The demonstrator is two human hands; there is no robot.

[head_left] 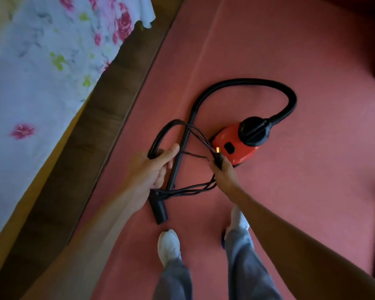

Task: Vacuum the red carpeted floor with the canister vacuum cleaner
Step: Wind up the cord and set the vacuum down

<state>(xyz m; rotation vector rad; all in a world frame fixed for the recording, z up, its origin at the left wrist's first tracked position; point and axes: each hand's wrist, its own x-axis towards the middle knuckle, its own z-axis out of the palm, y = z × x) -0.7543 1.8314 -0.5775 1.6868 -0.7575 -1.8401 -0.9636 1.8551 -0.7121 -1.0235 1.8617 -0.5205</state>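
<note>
Centre frame, a red vacuum (227, 136) sits on red carpet (290, 50); the left hand (154, 168) grips its looped cord (158, 137), the right hand (225, 175) pinches the plug (218, 157), likely uncoiling it to plug in.

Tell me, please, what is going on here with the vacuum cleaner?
A person stands on the red carpet, left hand gripping the looped power cord, right hand pinching its plug beside the red canister vacuum. The hose and wand lie on the floor. With the plug in hand, the machine is not plugged in.
</note>
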